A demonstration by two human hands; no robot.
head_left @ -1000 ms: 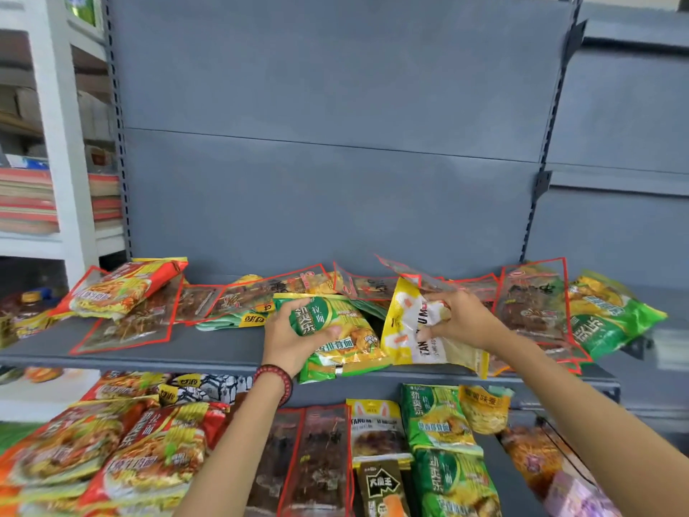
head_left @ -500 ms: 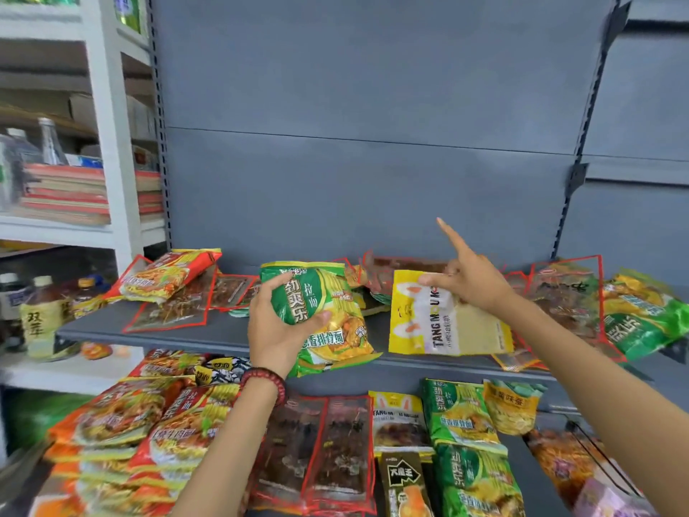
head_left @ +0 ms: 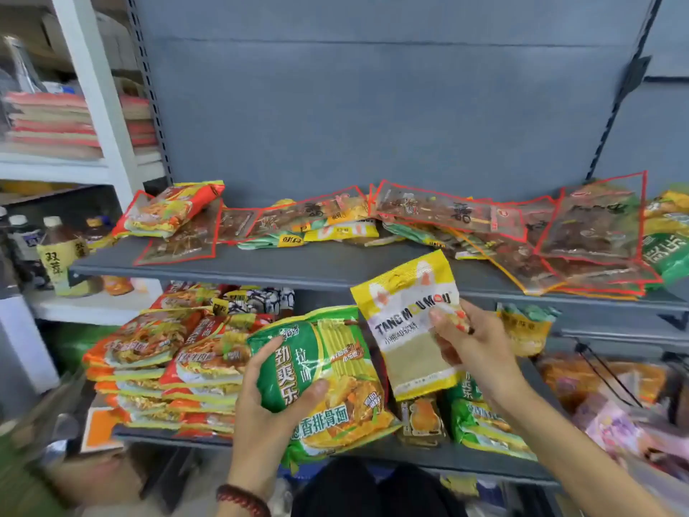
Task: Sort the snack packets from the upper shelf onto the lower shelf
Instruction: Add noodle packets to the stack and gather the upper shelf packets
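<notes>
Both packets have come off the front edge of the upper shelf (head_left: 317,263) since half a second ago and now hang lower, in front of the lower shelf (head_left: 466,460), and our view has tipped down with them.

Our left hand (head_left: 268,416) grips the green noodle packet (head_left: 324,375) from its left side, thumb across the printed face and fingers curled behind it. The packet is tilted, its lower end over the front edge of the lower shelf. Whether it touches the shelf we cannot tell. A dark bead bracelet (head_left: 242,500) sits on that wrist.

Our right hand (head_left: 473,348) pinches the yellow packet (head_left: 410,330) at its right edge, thumb on the front and fingers behind. This packet is held nearly upright, just right of the green one, its top reaching the level of the upper shelf's front edge.

On the upper shelf a row of red-edged clear packets (head_left: 447,214) lies along the back, spilling toward the right front corner.

On the lower shelf, orange noodle packets (head_left: 160,367) are stacked at the left end, and more green packets (head_left: 481,419) lie below our right hand. Bottles (head_left: 61,255) stand on the white rack at far left.
</notes>
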